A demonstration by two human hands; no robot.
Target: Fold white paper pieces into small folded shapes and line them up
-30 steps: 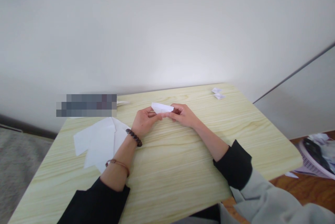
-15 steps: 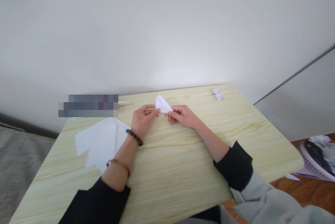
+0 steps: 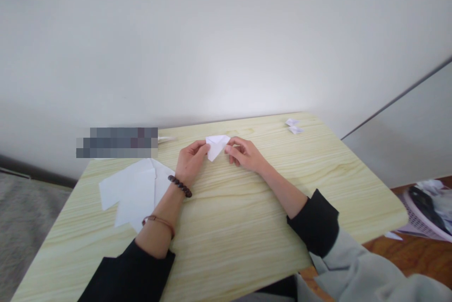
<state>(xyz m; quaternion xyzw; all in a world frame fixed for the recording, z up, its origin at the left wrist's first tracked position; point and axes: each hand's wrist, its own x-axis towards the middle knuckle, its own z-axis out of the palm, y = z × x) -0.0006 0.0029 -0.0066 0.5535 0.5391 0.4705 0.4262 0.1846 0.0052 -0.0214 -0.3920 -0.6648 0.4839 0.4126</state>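
Observation:
A small piece of folded white paper (image 3: 216, 147) is held up over the middle of the table, its narrow point facing down toward me. My left hand (image 3: 191, 160) pinches its left edge between thumb and fingers. At the paper's upper right corner is my right hand (image 3: 244, 153), its fingers curled and the fingertips touching the paper. To the left, partly behind my left forearm, several loose white paper sheets (image 3: 136, 189) lie overlapping on the table.
Two small folded paper pieces (image 3: 294, 126) rest at the table's far right. A blurred-out item (image 3: 118, 142) sits at the back left. The wood-grain table (image 3: 229, 231) meets a white wall. A pink basket (image 3: 420, 219) with crumpled paper stands on the floor at right.
The folded paper has been turned over: its point, which faced up, now faces down. Both hands stay at it, with the right fingers shifted slightly on its edge.

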